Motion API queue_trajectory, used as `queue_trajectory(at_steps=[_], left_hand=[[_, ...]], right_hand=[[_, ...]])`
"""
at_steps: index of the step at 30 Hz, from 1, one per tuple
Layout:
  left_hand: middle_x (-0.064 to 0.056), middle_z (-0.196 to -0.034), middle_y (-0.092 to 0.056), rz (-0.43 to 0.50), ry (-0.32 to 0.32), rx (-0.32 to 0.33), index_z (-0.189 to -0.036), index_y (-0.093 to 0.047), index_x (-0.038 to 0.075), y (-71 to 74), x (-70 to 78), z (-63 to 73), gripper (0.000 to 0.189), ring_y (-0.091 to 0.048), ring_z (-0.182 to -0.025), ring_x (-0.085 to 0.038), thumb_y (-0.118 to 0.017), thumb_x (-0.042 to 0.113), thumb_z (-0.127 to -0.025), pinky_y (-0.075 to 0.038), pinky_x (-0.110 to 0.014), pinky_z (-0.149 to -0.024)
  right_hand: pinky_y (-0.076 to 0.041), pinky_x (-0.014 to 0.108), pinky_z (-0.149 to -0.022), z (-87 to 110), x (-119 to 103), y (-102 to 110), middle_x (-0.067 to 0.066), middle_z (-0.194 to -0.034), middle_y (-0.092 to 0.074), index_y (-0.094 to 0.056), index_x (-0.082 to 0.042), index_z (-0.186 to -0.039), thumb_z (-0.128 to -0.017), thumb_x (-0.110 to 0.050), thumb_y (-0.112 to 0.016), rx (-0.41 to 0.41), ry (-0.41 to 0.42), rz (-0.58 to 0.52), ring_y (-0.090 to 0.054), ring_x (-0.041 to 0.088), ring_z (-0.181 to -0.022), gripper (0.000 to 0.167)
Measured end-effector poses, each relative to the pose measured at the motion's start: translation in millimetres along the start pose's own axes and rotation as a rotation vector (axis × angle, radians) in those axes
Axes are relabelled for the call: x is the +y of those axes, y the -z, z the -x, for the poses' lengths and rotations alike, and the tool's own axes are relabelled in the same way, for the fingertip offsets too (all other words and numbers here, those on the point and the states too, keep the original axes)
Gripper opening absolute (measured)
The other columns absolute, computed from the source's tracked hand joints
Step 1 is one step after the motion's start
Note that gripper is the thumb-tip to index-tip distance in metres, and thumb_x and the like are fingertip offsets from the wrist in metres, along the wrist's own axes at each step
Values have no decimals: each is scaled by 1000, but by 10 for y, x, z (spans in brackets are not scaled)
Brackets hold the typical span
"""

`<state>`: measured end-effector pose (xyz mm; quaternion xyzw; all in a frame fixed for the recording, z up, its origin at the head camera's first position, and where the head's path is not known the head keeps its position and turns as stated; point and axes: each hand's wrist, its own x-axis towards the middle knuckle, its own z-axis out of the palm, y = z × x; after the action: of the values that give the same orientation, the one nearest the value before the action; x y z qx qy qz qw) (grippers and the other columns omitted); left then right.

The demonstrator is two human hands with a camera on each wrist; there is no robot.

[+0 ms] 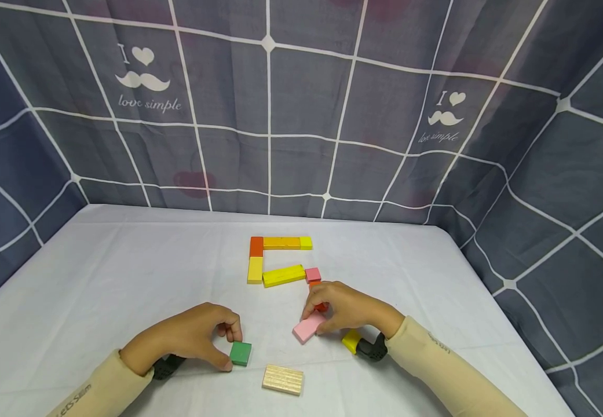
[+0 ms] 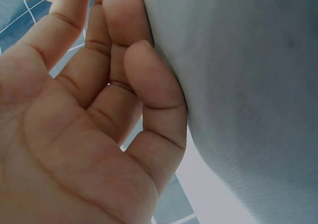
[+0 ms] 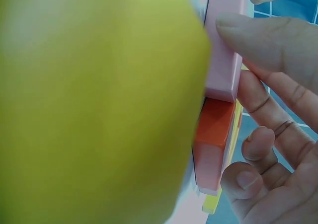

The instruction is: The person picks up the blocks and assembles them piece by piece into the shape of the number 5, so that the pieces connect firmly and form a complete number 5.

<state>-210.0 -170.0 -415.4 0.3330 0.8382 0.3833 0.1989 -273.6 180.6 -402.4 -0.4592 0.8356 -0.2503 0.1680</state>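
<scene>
My right hand (image 1: 350, 304) pinches a pink block (image 1: 306, 329) between thumb and fingers on the white table. In the right wrist view, the thumb lies on the pink block (image 3: 223, 60), whose end meets an orange-red block (image 3: 216, 122). Fingers partly hide that red block (image 1: 322, 307) in the head view. To the left, my left hand (image 1: 192, 331) has its thumb and index finger at two edges of a green block (image 1: 241, 353). Only curled fingers of the left hand (image 2: 104, 114) show in the left wrist view; the green block is hidden there.
A bent line joins a yellow block (image 1: 255, 270), orange block (image 1: 256, 246), long amber block (image 1: 281, 243), small yellow block (image 1: 306, 243), long yellow block (image 1: 284, 275) and small pink block (image 1: 313, 274). A plain wooden block (image 1: 282, 379) lies nearest; another yellow block (image 1: 351, 340) sits by the right wrist.
</scene>
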Motion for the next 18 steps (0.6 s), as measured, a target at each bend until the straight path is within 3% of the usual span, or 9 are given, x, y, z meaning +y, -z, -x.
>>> queue_trajectory(at_steps=[12,18], left_hand=[[14,-92,-64,-6,4,4,-94,-73,24,-2,17,5,30,-56,-90,-5,-97,20,-77,-48,-28,-83],[14,-91,-64,-1,-1,5,-94,-73,24,5,17,6,30,-56,-89,-6,-97,19,-77,-47,-28,-82]], right_hand=[[-50,29,-92,50,-23,-1,-6,-104,-69,-82,-12,-114,-89,-8,-90,38,20,14,-57,9,-97,27],[-52,30,-88,114,-84,-31,-4,-103,-70,-81,-9,-116,-95,-10,-83,104,21,-65,-60,15,-95,21]])
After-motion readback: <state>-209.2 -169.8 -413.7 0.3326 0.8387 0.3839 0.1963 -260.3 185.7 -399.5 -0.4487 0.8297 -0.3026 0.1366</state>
